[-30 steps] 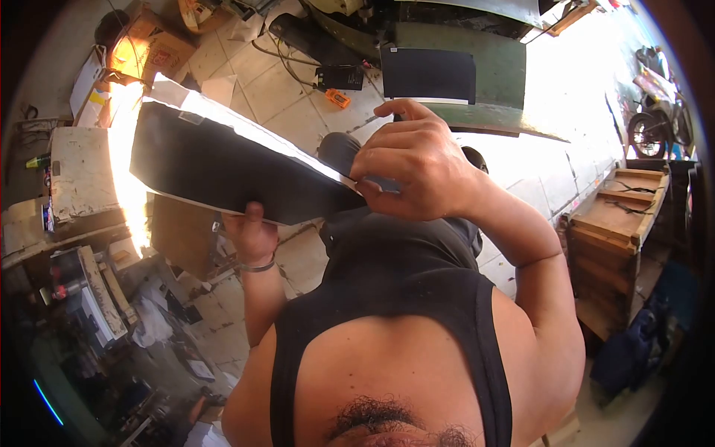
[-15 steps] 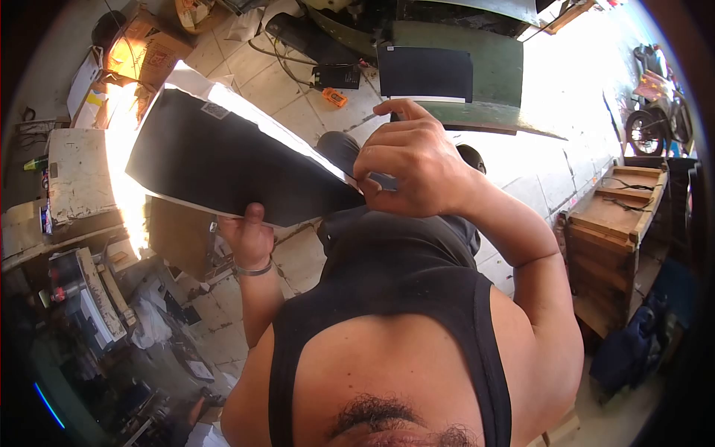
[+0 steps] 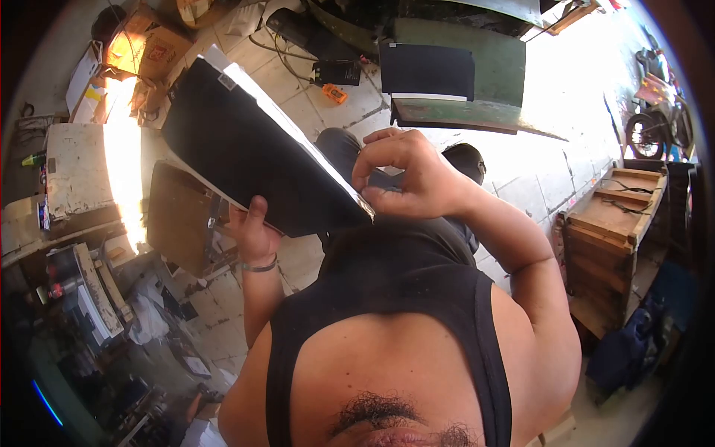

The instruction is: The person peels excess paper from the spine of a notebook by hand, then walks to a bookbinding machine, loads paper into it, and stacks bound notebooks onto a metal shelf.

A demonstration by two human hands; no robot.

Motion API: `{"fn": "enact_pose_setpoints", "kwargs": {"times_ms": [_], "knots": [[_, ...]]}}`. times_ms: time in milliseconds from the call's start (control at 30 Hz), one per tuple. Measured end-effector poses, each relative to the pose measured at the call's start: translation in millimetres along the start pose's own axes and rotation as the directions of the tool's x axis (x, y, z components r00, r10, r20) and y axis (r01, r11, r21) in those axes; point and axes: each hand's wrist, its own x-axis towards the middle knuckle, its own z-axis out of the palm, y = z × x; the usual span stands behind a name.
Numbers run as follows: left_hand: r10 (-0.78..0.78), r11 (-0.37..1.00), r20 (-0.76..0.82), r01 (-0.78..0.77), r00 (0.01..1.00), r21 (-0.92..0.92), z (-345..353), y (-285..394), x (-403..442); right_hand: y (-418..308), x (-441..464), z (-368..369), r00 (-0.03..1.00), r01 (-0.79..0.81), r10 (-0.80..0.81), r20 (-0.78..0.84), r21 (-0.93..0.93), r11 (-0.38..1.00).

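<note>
My left hand (image 3: pixel 255 232) grips the lower left edge of a flat black panel (image 3: pixel 246 149), its thumb on top and its other fingers underneath. The panel is tilted, with a small printed label (image 3: pixel 226 81) at its far corner. A bright white strip (image 3: pixel 287 123) runs along its upper right edge. My right hand (image 3: pixel 412 173) is at the near end of that edge, fingers curled and thumb close to the index finger. What lies between those fingertips, if anything, is too small to make out.
A similar dark panel (image 3: pixel 427 72) lies on a green board (image 3: pixel 497 78) ahead. An orange-and-black object (image 3: pixel 334 93) is on the tiled floor. To the right stands a wooden drawer unit (image 3: pixel 607 246); at left are a worn cabinet (image 3: pixel 78 175) and a cardboard box (image 3: pixel 153 48).
The black panel has turned steeper and shifted slightly right. My right hand has moved a little down and its raised index finger has curled in. My left hand has shifted slightly.
</note>
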Motion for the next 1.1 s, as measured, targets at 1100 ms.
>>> {"fn": "enact_pose_setpoints", "kwargs": {"times_ms": [1100], "knots": [[-0.012, 0.999, -0.016, 0.013, 1.000, 0.034, -4, -12, -4, -3, -12, 5, 0.977, -0.170, 0.201, 0.066, -0.317, 0.933]]}}
